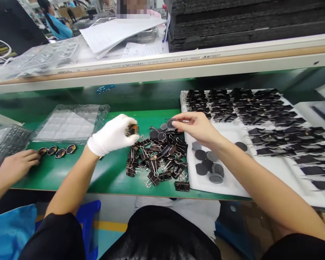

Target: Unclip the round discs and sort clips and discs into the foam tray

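Observation:
My left hand (113, 133), in a white glove, is closed round a small dark round part (132, 129) with an orange spot. Bare-skinned, my right hand (192, 124) pinches a grey disc (172, 124) between thumb and fingers, above several loose discs (161, 136). A heap of black binder clips (154, 159) lies on the green table (111, 173) between and below my hands. More grey discs (208, 166) rest on the white foam tray (191, 177) below my right forearm.
At the left, a co-worker's hand (18, 166) touches a row of round parts (60, 153). Clear plastic trays (67, 124) lie behind it. Rows of clipped black pieces (233, 104) fill the foam at the right. A white shelf edge (141, 68) crosses above the table.

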{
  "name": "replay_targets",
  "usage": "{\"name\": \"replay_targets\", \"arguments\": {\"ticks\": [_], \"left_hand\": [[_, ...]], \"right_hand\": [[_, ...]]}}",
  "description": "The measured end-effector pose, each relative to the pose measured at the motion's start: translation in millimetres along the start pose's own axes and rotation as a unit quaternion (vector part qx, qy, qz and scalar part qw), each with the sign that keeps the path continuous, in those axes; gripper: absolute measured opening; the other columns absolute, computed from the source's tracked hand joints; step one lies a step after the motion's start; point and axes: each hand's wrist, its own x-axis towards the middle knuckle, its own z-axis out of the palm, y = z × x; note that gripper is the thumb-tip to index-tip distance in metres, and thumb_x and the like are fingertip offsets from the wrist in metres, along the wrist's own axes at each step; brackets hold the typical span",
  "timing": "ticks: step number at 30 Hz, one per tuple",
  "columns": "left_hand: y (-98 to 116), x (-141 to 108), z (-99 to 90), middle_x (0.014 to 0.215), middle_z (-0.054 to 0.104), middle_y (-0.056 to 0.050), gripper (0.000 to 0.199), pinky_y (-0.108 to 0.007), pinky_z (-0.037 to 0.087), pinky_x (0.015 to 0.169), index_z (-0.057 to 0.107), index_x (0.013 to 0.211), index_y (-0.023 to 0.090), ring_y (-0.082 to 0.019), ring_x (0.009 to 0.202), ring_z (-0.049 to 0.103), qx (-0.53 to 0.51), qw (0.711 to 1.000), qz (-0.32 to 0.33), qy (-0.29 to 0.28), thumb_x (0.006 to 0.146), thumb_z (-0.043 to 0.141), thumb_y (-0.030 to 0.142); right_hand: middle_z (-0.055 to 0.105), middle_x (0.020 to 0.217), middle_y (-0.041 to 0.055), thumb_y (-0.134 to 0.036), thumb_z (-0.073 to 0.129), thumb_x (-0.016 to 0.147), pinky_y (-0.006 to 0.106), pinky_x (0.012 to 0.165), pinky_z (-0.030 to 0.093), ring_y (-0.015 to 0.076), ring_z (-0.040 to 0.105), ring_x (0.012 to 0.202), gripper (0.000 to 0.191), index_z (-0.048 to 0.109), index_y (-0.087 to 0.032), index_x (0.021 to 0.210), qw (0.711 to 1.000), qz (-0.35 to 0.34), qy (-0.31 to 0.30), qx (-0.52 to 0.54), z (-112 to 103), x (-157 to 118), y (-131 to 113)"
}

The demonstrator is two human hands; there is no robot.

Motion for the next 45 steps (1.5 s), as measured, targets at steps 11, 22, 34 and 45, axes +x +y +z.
{"name": "replay_targets", "arguments": {"ticks": [11,22,34,45], "left_hand": [[75,48,29.6,0.138,0.067,-0.015,0.058,-0.040,0.060,0.105,0.051,0.149,0.018,-0.025,0.127,0.069,-0.181,0.948,0.211,0.156,0.095,0.070,0.027],[73,43,33.9,0.120,0.076,-0.011,0.038,-0.034,0.060,0.084,0.064,0.136,0.019,-0.018,0.097,0.075,-0.258,0.948,0.102,0.156,0.106,0.053,0.040],[169,-11,52.8,0.075,0.063,-0.007,0.034,-0.038,0.031,0.061,0.066,0.081,0.018,-0.025,0.071,0.064,0.111,0.931,0.340,-0.068,0.100,0.068,0.046],[157,-12,64.1,0.076,0.064,-0.007,0.038,-0.037,0.025,0.064,0.065,0.070,0.019,-0.023,0.071,0.061,0.050,0.956,0.272,-0.101,0.102,0.063,0.038]], "right_hand": [[0.079,0.088,-0.0012,-0.045,0.099,0.070,0.031,0.080,0.067,0.0151,0.077,0.085,0.049,0.067,-0.025,0.102,0.967,0.032,0.032,0.250,21,-40,-18],[0.081,0.096,0.0019,-0.035,0.104,0.063,0.039,0.091,0.069,0.0179,0.078,0.091,0.050,0.074,-0.021,0.101,0.952,0.086,0.035,0.291,13,-36,-8],[0.074,0.119,0.0029,-0.050,0.095,0.074,0.042,0.102,0.065,0.0235,0.070,0.121,0.052,0.074,-0.027,0.116,0.976,0.037,0.104,0.187,-16,-45,-18],[0.076,0.103,0.0038,-0.035,0.092,0.083,0.042,0.088,0.069,0.0234,0.077,0.094,0.028,0.078,-0.032,0.107,0.947,0.017,0.246,0.206,-7,-178,-7]]}}
